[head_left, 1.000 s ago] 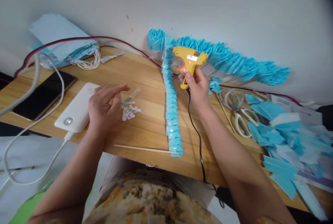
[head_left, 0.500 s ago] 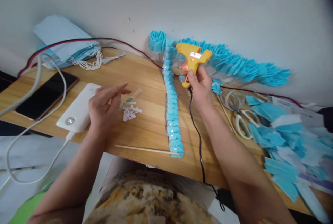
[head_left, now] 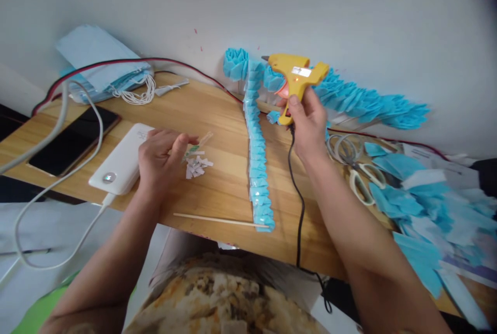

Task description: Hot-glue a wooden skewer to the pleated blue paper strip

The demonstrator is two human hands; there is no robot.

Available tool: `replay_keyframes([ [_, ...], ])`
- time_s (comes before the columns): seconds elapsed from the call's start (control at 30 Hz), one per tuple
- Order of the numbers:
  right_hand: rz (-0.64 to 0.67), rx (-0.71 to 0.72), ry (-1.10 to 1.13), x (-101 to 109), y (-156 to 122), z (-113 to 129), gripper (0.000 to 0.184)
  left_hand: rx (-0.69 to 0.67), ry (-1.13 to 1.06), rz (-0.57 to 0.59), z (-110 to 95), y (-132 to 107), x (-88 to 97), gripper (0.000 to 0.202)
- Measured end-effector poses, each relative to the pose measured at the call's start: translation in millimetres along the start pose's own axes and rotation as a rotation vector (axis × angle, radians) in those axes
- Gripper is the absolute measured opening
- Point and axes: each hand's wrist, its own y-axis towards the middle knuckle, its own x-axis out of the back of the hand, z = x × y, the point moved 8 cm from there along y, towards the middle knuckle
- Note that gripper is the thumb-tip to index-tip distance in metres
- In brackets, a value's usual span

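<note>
My right hand (head_left: 308, 124) grips a yellow glue gun (head_left: 295, 77) by its handle, raised above the table with the nozzle pointing left over a folded blue paper strip (head_left: 256, 160). A black cord (head_left: 297, 204) hangs from the gun over the table's front edge. My left hand (head_left: 161, 160) rests on the wooden table (head_left: 221, 189) with its fingers curled, next to a small pile of white paper scraps (head_left: 197, 167) and a clear tube (head_left: 198, 145). Whether the fingers hold anything is hidden.
A white power bank (head_left: 120, 165) with a cable and a black phone (head_left: 73, 140) lie at left. Folded blue paper (head_left: 368, 101) runs along the wall. Scissors (head_left: 355, 168) and loose blue pieces (head_left: 423, 209) lie at right. A thin wooden stick (head_left: 217, 220) lies near the front edge.
My right hand has lifted the glue gun up and to the right. My left hand's fingers have curled from stretched out to closed beside the scraps.
</note>
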Motion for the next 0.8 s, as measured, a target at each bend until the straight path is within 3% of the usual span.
replay_keyframes([
  [0.17,-0.066,-0.124,0.103,35.4,-33.6,9.8,0.037,0.037,-0.103,-0.011,1.9,-2.5,0.6,0.061],
  [0.37,-0.091,-0.34,0.19,76.7,-82.9,-10.1,0.045,0.177,-0.248,0.006,14.0,-2.3,-3.6,0.073],
  [0.57,-0.258,-0.386,0.342,109.9,-97.4,-28.4,0.041,0.265,-0.164,0.004,22.8,1.8,-6.9,0.029],
  [0.7,-0.331,-0.391,0.441,124.3,-94.7,-33.0,0.037,0.173,-0.057,-0.018,11.1,6.6,-0.6,0.024],
  [0.8,-0.337,-0.41,0.462,127.9,-94.9,-34.4,0.037,0.034,0.001,-0.03,-3.8,9.7,6.7,0.037],
])
